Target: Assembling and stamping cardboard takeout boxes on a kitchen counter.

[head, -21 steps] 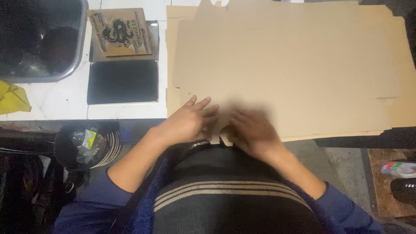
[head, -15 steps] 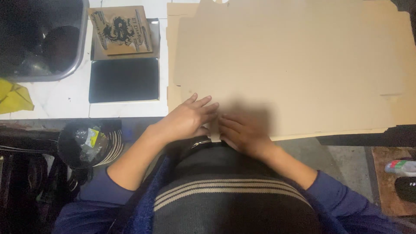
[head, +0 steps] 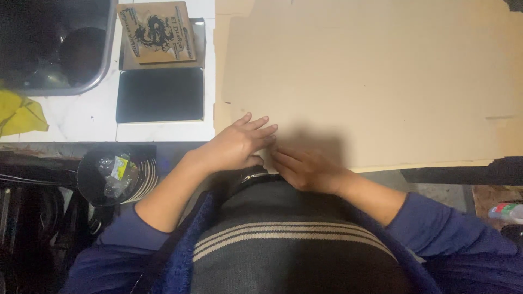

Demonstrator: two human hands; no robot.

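Note:
A large flat sheet of tan cardboard lies across the counter and reaches past its front edge. My left hand rests on the sheet's near left corner, fingers spread and pointing right. My right hand is at the sheet's near edge just to the right, fingers curled toward the left hand; the fingertips almost meet. Whether either hand pinches the cardboard edge is hidden by the fingers.
A black flat pad and a brown printed box lie on the white counter left of the sheet. A steel sink is at the far left, yellow cloth beside it. A bin stands below.
My right hand has slid left and nearer along the sheet's front edge, closing on my left hand, which has stayed in place.

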